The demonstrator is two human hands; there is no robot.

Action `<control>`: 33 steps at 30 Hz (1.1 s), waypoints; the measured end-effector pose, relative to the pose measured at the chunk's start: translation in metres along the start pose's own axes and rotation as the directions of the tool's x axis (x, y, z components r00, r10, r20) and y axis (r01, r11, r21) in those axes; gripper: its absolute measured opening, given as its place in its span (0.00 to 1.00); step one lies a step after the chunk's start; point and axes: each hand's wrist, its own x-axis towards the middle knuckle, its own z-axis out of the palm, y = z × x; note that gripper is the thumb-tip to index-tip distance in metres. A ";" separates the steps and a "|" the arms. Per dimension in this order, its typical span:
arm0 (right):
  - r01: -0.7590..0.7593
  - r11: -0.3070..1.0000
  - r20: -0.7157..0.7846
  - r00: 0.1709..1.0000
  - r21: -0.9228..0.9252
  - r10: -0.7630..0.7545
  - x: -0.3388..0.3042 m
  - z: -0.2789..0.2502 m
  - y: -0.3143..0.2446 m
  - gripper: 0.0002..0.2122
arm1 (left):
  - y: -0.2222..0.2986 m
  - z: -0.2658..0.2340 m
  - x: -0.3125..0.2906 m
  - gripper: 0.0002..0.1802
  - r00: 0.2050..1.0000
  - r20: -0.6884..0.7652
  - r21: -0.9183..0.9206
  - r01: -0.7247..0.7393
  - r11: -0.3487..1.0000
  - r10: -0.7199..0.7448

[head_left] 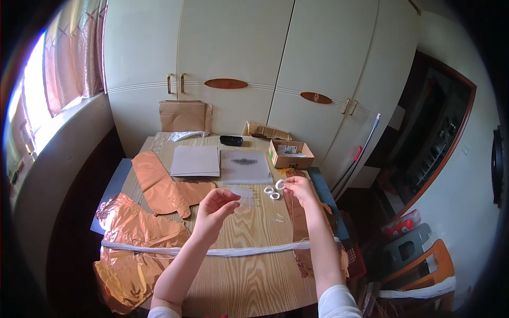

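Observation:
Between the fingers of my right hand (301, 190) is a small roll of white tape (280, 184), raised a little above the table's right side. My left hand (216, 209) is level with it on the left, thumb and fingertips drawn together; whether something thin is pinched there is too small to tell. Just past those fingertips lies a row of clear thin sticks (243, 195) with yellowish ends. Two more small white tape rolls (271, 193) rest near my right hand. A long whitish strip (233, 251) stretches across the table, passing under both forearms.
Copper-coloured foil sheets (143, 228) cover the table's left side; more brown sheeting (299, 222) lies at the right. Toward the back are grey-white sheets (195, 161), a plastic-covered sheet (246, 167), a black tray (231, 140) and an open cardboard box (290, 159). An orange chair (437, 265) stands right.

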 end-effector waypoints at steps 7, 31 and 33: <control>-0.138 0.824 -0.147 0.987 -0.549 0.067 0.058 -0.015 0.050 0.02 | 0.007 -0.006 -0.001 0.08 0.997 0.005 0.000 -0.075 0.997 0.075; -0.065 0.692 -0.154 0.986 -0.719 -0.067 0.110 -0.012 0.092 0.02 | 0.004 -0.006 0.005 0.06 0.999 0.053 0.047 -0.009 0.999 0.007; -0.029 0.585 -0.137 0.981 -0.811 -0.140 0.105 -0.004 0.093 0.03 | 0.004 -0.008 0.005 0.06 0.998 0.052 0.052 -0.022 0.998 0.019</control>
